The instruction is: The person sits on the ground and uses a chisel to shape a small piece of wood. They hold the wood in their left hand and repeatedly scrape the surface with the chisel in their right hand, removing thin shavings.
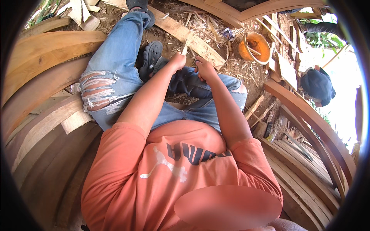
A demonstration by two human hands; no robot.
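Note:
In my left hand is a short pale strip of wood, pointing away from me. My fingers are closed round its near end. Just to the right, my right hand is closed too, with a thin, narrow tool sticking out past the fingers toward the strip. Its kind is too small to make out. Both hands are held out above my bent right leg, a small gap apart. Beyond them a flat wooden board lies slantwise on the ground.
An orange bucket with a stick in it stands at the far right, among wood shavings. Curved timbers are stacked on my left, and more beams on my right. A person in dark clothes is at the right.

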